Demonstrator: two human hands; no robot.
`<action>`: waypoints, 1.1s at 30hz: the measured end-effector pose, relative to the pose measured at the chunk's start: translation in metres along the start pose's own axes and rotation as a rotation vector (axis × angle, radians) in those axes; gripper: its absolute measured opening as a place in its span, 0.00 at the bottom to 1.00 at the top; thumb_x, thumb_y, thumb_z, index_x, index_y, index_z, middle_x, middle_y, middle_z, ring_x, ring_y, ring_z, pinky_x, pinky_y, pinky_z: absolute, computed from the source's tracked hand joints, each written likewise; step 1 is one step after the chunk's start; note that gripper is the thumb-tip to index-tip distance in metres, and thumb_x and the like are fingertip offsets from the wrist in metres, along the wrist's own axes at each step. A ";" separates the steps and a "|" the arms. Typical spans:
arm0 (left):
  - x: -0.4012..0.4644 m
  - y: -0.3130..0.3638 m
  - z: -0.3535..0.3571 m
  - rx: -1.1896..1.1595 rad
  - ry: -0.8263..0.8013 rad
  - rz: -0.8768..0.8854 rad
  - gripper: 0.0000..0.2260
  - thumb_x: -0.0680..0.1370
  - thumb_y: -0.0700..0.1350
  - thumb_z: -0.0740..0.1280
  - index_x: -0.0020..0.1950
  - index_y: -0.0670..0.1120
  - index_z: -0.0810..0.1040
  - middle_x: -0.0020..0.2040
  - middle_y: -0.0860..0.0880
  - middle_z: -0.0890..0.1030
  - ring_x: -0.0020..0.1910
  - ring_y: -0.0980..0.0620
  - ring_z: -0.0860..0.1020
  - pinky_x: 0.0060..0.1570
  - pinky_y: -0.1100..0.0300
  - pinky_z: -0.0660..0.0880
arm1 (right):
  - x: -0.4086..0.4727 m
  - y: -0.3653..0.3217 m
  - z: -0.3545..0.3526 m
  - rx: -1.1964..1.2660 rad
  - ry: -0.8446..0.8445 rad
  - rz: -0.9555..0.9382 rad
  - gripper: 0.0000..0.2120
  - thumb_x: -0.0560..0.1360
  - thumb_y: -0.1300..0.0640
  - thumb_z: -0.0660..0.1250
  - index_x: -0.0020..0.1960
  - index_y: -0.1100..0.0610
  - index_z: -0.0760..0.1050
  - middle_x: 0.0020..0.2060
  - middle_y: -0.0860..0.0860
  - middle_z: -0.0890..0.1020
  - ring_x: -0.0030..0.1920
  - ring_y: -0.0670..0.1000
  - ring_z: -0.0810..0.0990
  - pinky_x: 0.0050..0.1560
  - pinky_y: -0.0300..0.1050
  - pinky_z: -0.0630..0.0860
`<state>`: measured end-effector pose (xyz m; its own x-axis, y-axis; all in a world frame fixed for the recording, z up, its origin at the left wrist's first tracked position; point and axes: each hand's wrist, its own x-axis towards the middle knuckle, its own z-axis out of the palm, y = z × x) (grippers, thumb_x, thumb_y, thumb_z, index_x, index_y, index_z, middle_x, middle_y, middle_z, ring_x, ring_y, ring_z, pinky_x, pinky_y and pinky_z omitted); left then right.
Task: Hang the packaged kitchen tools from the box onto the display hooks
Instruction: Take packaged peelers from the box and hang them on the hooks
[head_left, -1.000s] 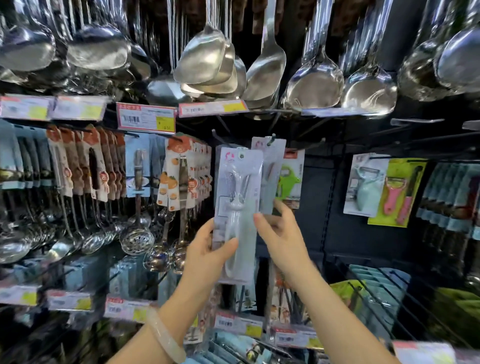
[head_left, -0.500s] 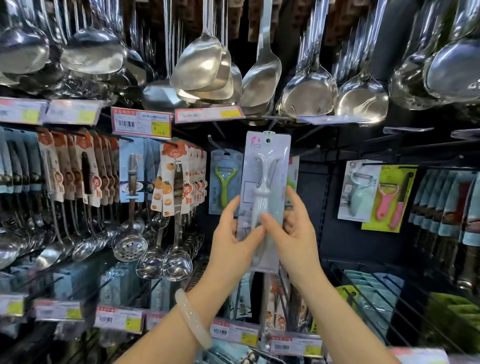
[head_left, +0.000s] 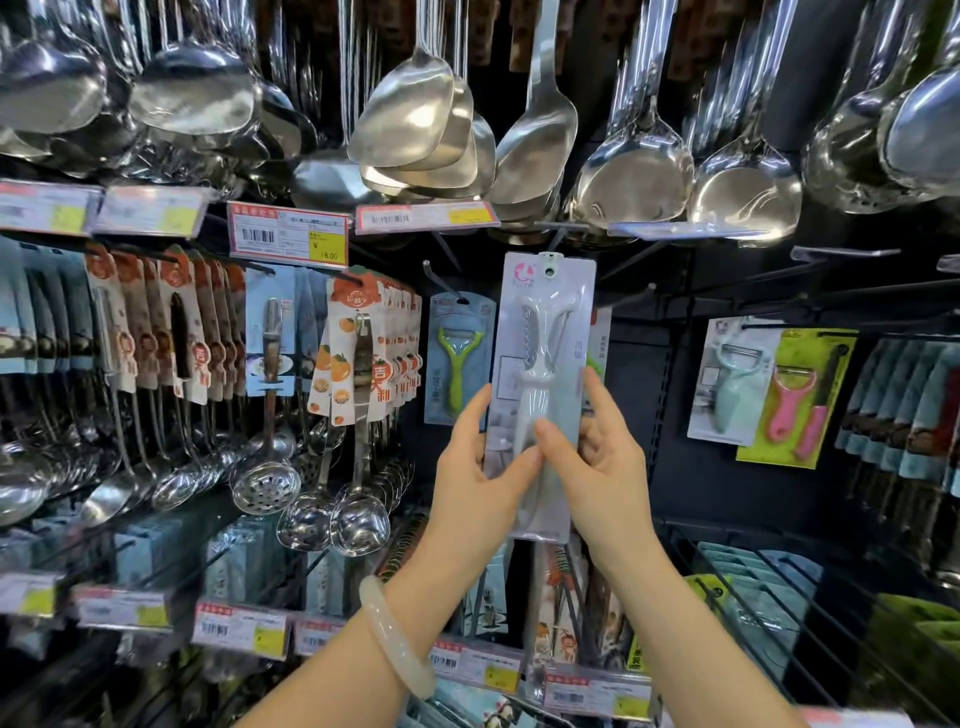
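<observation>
I hold a pale blue blister pack with a white peeler (head_left: 545, 374) upright in front of the display wall. My left hand (head_left: 475, 488) grips its lower left edge, thumb on the front. My right hand (head_left: 602, 467) grips its lower right edge, thumb on the peeler's handle. The hang hole at the pack's top sits level with the bare black display hooks (head_left: 623, 260) behind it; I cannot tell whether a hook passes through the hole. A pack with a green peeler (head_left: 457, 358) hangs on the hook just to the left. The box is out of view.
Steel spatulas and ladles (head_left: 524, 135) hang in a row overhead, above price tags (head_left: 288, 234). Packaged skimmers and spoons (head_left: 358, 353) fill the hooks at left. Pink and mint peeler packs (head_left: 769, 384) hang at right. Wire baskets (head_left: 779, 597) stick out at lower right.
Both hands carried the white peeler pack up and to the right, from beside the neighbouring hanging pack to in front of the bare hooks. It now stands straighter.
</observation>
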<state>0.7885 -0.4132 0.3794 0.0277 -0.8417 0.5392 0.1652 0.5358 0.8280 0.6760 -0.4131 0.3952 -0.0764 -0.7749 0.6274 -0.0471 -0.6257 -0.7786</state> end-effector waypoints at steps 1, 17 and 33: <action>0.000 -0.001 0.000 0.003 0.002 -0.003 0.30 0.75 0.36 0.69 0.74 0.51 0.62 0.69 0.49 0.72 0.65 0.51 0.75 0.59 0.57 0.76 | 0.000 0.002 0.000 -0.004 0.002 0.004 0.32 0.76 0.62 0.66 0.74 0.47 0.58 0.51 0.47 0.81 0.48 0.40 0.82 0.45 0.32 0.76; 0.052 -0.024 0.003 0.435 -0.120 -0.235 0.35 0.78 0.44 0.67 0.78 0.52 0.49 0.60 0.57 0.73 0.44 0.64 0.73 0.38 0.73 0.70 | 0.050 0.048 0.004 -0.158 -0.001 0.171 0.30 0.78 0.57 0.64 0.75 0.43 0.55 0.71 0.49 0.68 0.67 0.49 0.70 0.66 0.48 0.71; 0.002 -0.080 0.051 1.416 -0.568 -0.083 0.36 0.79 0.48 0.62 0.78 0.43 0.43 0.78 0.39 0.45 0.77 0.41 0.45 0.73 0.44 0.49 | -0.027 0.085 -0.064 -1.375 -0.296 0.312 0.35 0.78 0.53 0.60 0.78 0.53 0.44 0.77 0.57 0.49 0.76 0.58 0.48 0.74 0.53 0.52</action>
<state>0.7251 -0.4539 0.3224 -0.3583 -0.9124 0.1980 -0.9105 0.3884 0.1422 0.6107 -0.4397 0.3117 -0.0643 -0.9581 0.2791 -0.9856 0.0171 -0.1684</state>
